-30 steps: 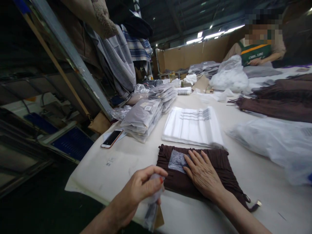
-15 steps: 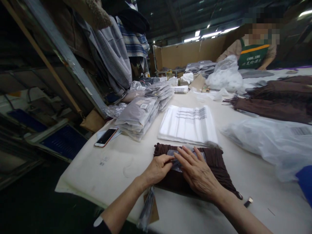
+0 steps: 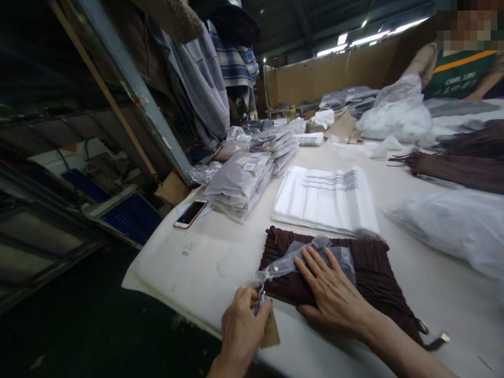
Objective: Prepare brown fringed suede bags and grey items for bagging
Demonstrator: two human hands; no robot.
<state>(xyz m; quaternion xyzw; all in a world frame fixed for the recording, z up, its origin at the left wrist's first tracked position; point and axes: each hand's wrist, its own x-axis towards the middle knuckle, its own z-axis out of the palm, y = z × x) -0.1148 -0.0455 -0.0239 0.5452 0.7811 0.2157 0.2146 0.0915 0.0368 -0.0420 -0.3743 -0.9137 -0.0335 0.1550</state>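
Note:
A folded dark brown pleated garment (image 3: 370, 273) lies on the white table (image 3: 200, 257) in front of me. My right hand (image 3: 334, 291) rests flat on it, fingers spread, pressing a small clear plastic bag (image 3: 303, 254) against the fabric. My left hand (image 3: 242, 328) sits at the table's near edge, pinching the bag's left end together with a brown paper tag (image 3: 271, 331).
A stack of white poly bags (image 3: 326, 199) lies beyond the garment. Packed grey garments (image 3: 240, 181) and a phone (image 3: 191, 213) sit to the left. Brown garments (image 3: 460, 165) and loose plastic (image 3: 452, 223) are at right. A person in a green apron (image 3: 460, 71) works at the far end.
My left hand has pulled back from the garment's top to the near table edge, drawing the small plastic bag's end and tag with it. My right hand stays pressed on the garment.

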